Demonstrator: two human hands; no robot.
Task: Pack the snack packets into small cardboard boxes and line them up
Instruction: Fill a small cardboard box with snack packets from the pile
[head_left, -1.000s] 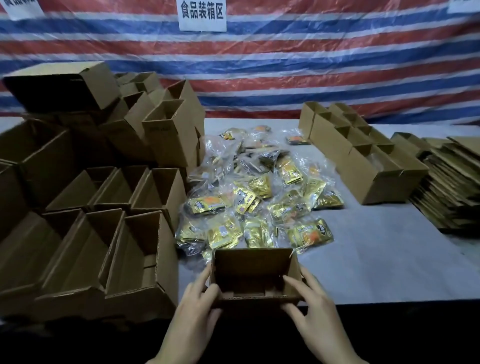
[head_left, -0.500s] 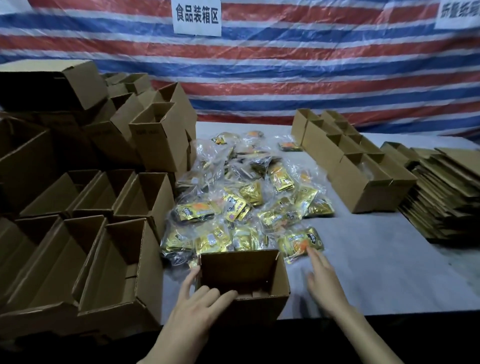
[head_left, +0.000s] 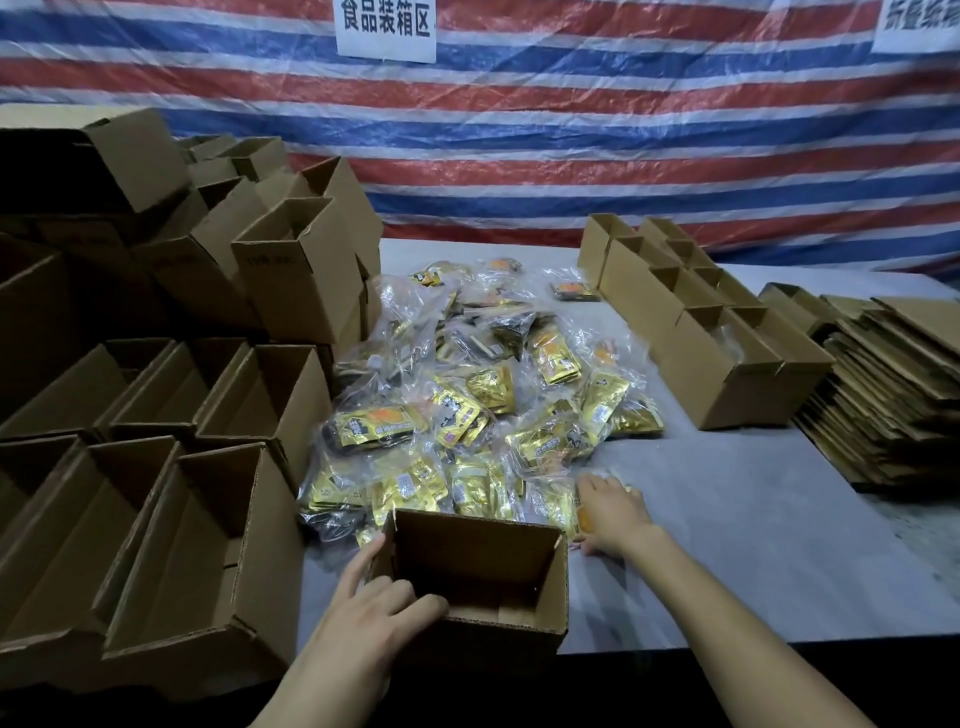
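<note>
My left hand (head_left: 363, 618) holds the open brown cardboard box (head_left: 478, 561) at the near edge of the grey desk (head_left: 727, 545), fingers curled over its near rim and thumb along its left wall. My right hand (head_left: 610, 512) lies on a gold-and-orange plastic snack packet (head_left: 584, 519) just right of the box. Whether those fingers are clamped on it I cannot tell.

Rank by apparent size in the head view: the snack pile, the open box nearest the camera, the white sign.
1. snack pile
2. box, though nearness enlarges it
3. white sign, partly cropped at the top
</note>
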